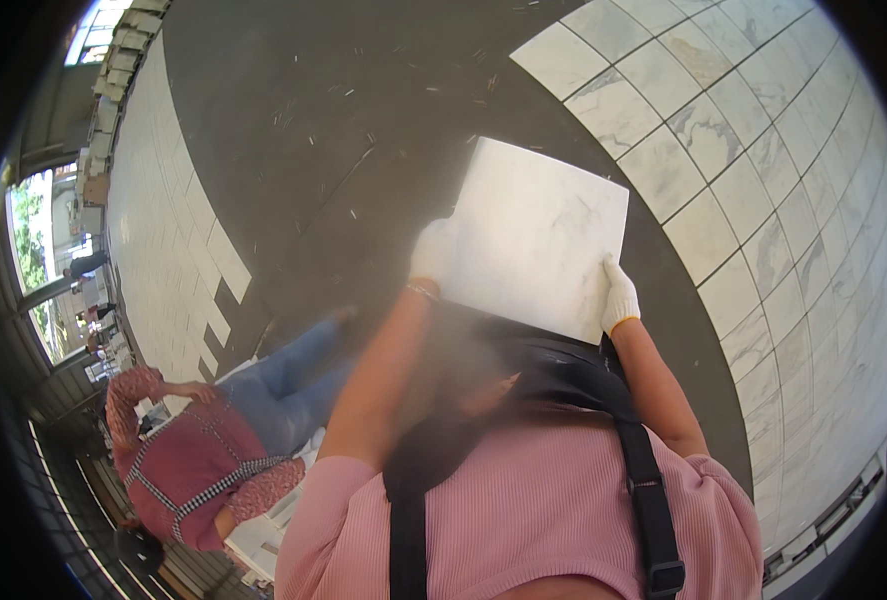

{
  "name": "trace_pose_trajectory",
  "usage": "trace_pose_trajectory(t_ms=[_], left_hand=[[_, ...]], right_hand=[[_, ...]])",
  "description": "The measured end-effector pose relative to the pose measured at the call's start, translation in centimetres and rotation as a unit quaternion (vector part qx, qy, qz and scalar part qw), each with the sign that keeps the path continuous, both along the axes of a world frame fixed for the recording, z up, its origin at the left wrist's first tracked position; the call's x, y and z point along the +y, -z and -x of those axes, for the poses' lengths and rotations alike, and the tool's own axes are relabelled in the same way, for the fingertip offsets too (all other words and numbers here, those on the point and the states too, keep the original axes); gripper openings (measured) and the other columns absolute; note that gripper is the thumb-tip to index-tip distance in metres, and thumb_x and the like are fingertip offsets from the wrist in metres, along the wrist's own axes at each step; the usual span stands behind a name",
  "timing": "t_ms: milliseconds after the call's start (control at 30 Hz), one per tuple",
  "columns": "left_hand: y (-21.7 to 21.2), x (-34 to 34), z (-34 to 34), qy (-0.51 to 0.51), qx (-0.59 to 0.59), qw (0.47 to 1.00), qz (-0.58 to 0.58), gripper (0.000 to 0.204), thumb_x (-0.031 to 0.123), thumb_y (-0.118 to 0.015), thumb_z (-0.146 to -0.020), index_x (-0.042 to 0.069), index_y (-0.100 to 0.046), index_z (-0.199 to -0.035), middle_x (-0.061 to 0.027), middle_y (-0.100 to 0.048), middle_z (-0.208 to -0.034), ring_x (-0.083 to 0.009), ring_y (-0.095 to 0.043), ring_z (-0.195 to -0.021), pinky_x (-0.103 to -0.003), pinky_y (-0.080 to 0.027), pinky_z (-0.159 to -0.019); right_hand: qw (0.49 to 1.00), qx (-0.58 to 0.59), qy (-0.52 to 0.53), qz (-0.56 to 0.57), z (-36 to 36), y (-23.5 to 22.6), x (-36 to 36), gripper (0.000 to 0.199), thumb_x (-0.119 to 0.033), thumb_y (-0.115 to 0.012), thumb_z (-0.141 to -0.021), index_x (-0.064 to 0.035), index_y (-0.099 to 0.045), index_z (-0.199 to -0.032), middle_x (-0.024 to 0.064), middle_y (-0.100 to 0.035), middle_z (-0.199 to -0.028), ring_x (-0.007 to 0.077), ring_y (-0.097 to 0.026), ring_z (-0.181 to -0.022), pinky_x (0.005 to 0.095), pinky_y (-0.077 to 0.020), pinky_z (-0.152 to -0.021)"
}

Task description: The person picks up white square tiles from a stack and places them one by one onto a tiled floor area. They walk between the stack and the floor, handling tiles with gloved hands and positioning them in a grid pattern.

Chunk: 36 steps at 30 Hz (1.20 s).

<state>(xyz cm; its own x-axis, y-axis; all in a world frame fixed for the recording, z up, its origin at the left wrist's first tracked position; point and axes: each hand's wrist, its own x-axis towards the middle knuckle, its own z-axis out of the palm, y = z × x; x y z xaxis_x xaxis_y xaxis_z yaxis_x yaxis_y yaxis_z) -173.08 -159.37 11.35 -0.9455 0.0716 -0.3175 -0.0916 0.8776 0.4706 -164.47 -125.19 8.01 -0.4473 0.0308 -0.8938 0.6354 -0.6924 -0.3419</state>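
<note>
A square white marble tile (538, 235) with faint grey veins is held out in front of my body, above the dark floor. My left hand (433, 252), in a white work glove, grips its left edge. On the opposite edge, near the lower right corner, my right hand (618, 297) holds it, also in a white glove with a yellow cuff edge. The right thumb rests on the tile's upper face. Fingers under the tile are hidden, and a hazy smear blurs the left glove.
Rows of veined marble tiles (708, 140) lie on the floor to my right. More pale tiles (153, 190) cover the left side. Between them runs the dark grey floor (293, 110), scattered with small chips. A co-worker in a red top (198, 460) bends at lower left.
</note>
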Motion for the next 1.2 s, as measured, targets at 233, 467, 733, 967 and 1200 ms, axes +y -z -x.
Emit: trace_pose_trajectory(t_ms=[233, 467, 733, 967, 1200], left_hand=[[6.1, -0.1, 11.6, -0.205, -0.155, 0.95, -0.18, 0.046, 0.037, -0.062, -0.097, -0.005, -0.068, -0.115, -0.0072, -0.071, -0.104, -0.0159, -0.062, -0.092, -0.032, -0.049, -0.083], [15.6, 0.7, 21.9, -0.102, -0.208, 0.97, -0.069, 0.049, 0.041, -0.062, -0.093, -0.003, -0.071, -0.113, -0.014, -0.073, -0.105, -0.0216, -0.065, -0.095, -0.035, -0.049, -0.089], [34.7, 2.5, 31.0, -0.077, -0.252, 0.963, -0.051, 0.051, 0.045, -0.062, -0.091, 0.001, -0.071, -0.116, -0.0171, -0.073, -0.11, -0.0274, -0.067, -0.101, -0.037, -0.049, -0.091], [49.5, 5.2, 34.0, -0.073, -0.241, 0.965, -0.078, 0.052, 0.046, -0.063, -0.092, 0.001, -0.071, -0.116, -0.0148, -0.073, -0.109, -0.0242, -0.068, -0.099, -0.036, -0.05, -0.09], [59.5, 7.6, 35.8, -0.08, -0.243, 0.962, -0.098, 0.052, 0.044, -0.068, -0.091, -0.001, -0.071, -0.116, -0.0127, -0.073, -0.106, -0.0209, -0.066, -0.095, -0.034, -0.05, -0.089]], right_hand=[[0.996, -0.025, 0.062, -0.065, 10.8, 1.3, -2.0, 0.036, -0.025, -0.067, -0.095, -0.0017, -0.066, -0.122, 0.0073, -0.07, -0.104, 0.0193, -0.067, -0.088, 0.0353, -0.0543, -0.077], [0.988, -0.061, -0.001, -0.144, 14.1, 14.6, -4.9, 0.038, -0.036, -0.058, -0.099, -0.0011, -0.068, -0.109, 0.0077, -0.066, -0.091, 0.0194, -0.061, -0.078, 0.0369, -0.0508, -0.07], [0.978, -0.131, 0.041, -0.154, 15.8, 38.7, -6.7, 0.035, -0.019, -0.07, -0.092, -0.0017, -0.065, -0.123, 0.008, -0.071, -0.108, 0.0233, -0.065, -0.095, 0.0412, -0.0523, -0.086], [0.968, -0.102, 0.174, -0.148, 18.0, 50.5, -6.9, 0.042, -0.024, -0.065, -0.096, 0.0021, -0.061, -0.129, 0.0069, -0.067, -0.11, 0.0203, -0.063, -0.096, 0.0393, -0.0533, -0.085], [0.954, -0.078, 0.247, -0.153, 20.0, 58.9, -4.9, 0.036, -0.014, -0.067, -0.095, 0.0018, -0.062, -0.127, 0.0063, -0.068, -0.109, 0.0186, -0.064, -0.094, 0.0341, -0.0519, -0.086]])
